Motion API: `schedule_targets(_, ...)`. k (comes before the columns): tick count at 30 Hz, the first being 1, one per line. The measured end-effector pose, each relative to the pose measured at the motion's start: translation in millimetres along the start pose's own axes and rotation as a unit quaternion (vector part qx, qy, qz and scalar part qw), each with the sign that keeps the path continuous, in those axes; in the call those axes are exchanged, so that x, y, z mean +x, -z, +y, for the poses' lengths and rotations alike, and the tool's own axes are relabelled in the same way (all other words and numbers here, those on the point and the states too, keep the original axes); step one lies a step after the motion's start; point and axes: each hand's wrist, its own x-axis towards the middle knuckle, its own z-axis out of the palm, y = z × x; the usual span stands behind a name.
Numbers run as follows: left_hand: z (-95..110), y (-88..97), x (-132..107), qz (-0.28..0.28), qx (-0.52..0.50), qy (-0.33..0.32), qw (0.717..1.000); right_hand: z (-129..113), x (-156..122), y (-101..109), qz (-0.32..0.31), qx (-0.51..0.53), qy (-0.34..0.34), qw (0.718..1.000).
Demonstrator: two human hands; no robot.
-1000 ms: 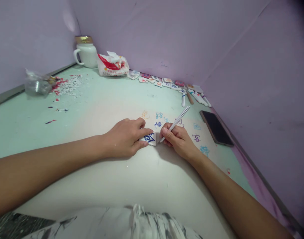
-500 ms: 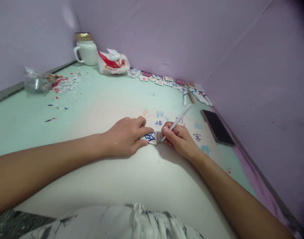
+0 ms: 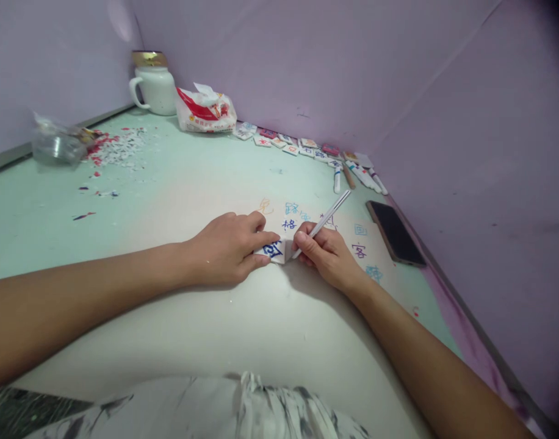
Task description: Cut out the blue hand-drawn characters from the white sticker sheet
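The left hand [image 3: 229, 249] lies flat on the desk [image 3: 179, 189], thumb and forefinger pinching a small white square tile [image 3: 274, 250] marked in blue. The right hand [image 3: 328, 253] grips a thin silver pen [image 3: 325, 221], tip at the tile's edge. Beyond lie a flat black phone [image 3: 393, 232], a tile row [image 3: 298, 146], a crinkled bag [image 3: 206, 111] and a glossy mug [image 3: 154, 88] against lilac walls.

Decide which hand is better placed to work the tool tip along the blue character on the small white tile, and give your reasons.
The right hand, probably. It already grips the thin white pen-like tool with its tip at the small white tile with a blue character. The left hand pins that tile against the pale green tabletop.
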Motion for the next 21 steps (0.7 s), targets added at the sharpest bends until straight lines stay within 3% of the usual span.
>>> schedule_targets(10, -0.4, -0.3, -0.7, 0.004, -0.013, 0.0, 1.0, 1.1, 0.6, 0.4, -0.007, 0.014, 0.003, 1.0)
schedule_targets(21, 0.1, 0.4, -0.6, -0.001, -0.015, 0.004, 1.0, 0.0, -0.3, -0.8, 0.011, 0.086, -0.041, 0.995)
